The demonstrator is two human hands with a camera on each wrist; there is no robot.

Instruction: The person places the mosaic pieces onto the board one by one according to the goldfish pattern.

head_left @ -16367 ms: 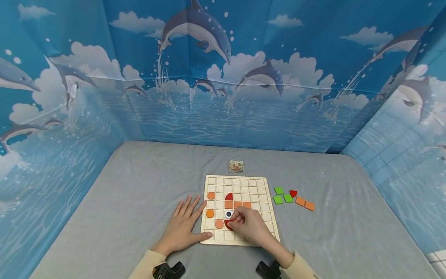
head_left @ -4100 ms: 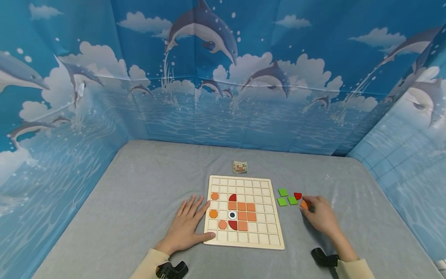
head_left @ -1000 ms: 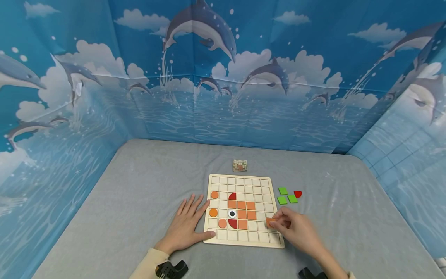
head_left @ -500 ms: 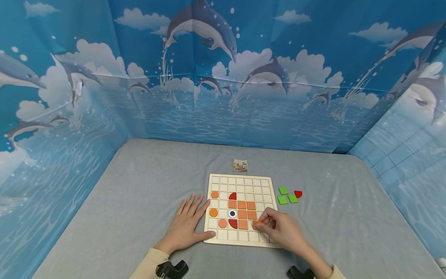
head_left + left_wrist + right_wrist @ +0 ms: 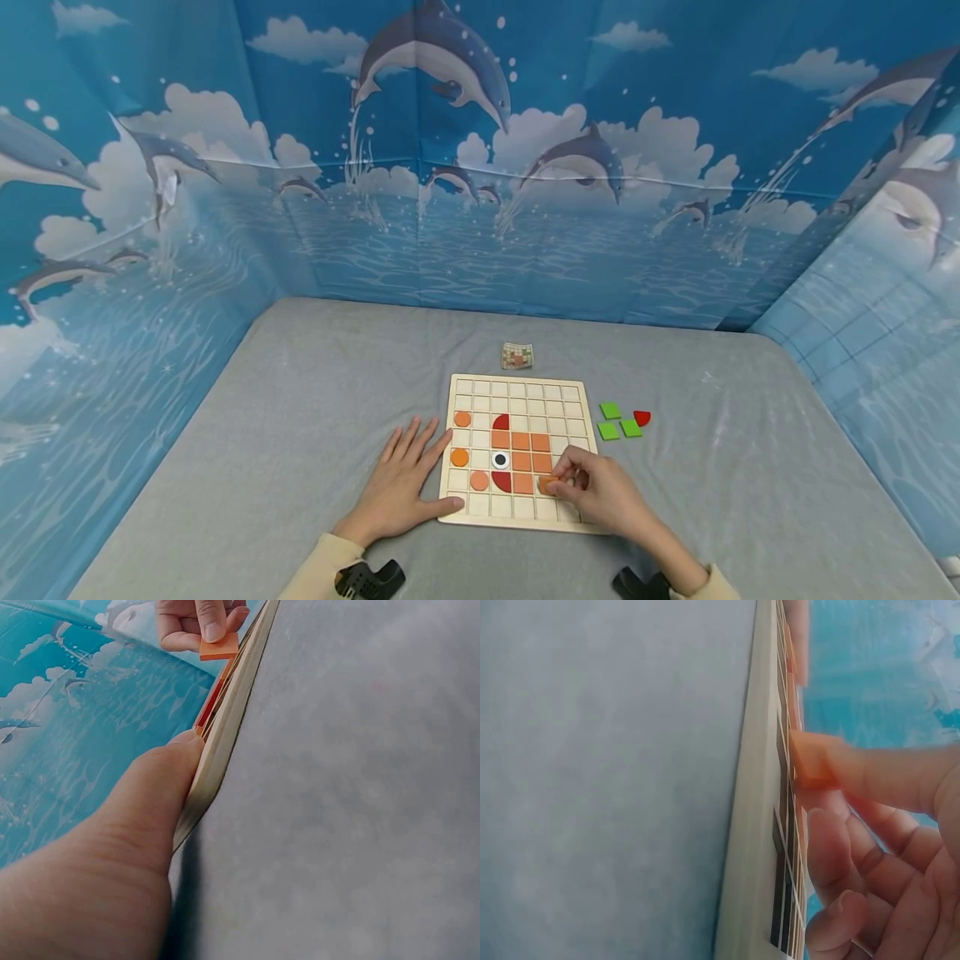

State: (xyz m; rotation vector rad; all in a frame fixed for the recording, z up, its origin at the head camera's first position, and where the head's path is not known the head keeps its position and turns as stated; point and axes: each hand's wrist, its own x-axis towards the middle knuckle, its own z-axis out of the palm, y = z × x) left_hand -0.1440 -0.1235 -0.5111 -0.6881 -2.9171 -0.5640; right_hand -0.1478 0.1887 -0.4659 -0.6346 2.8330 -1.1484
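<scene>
A wooden grid board [image 5: 517,389] lies on the grey cloth. My right hand [image 5: 602,493] pinches an orange square tile [image 5: 814,759] between thumb and fingers, at the cell right of the lowest orange tile [image 5: 522,483]. In the left wrist view the held tile [image 5: 218,649] is tilted above the board. Spread flat, my left hand [image 5: 401,483] rests at the board's left edge, its thumb on the lower left corner. Seated in the grid are several orange squares, orange discs [image 5: 460,457], two red quarter-round pieces [image 5: 501,482] and a white disc with a black dot [image 5: 500,459].
Right of the board lie several green square tiles [image 5: 631,427] and a red rounded piece [image 5: 642,417]. A small printed pattern card [image 5: 517,356] sits behind the board. A dolphin-print curtain [image 5: 480,250] encloses the table's back and sides.
Several orange squares have joined the board over the last seconds. My right hand took an orange tile from the right side and moved left over the grid. The left hand stays put.
</scene>
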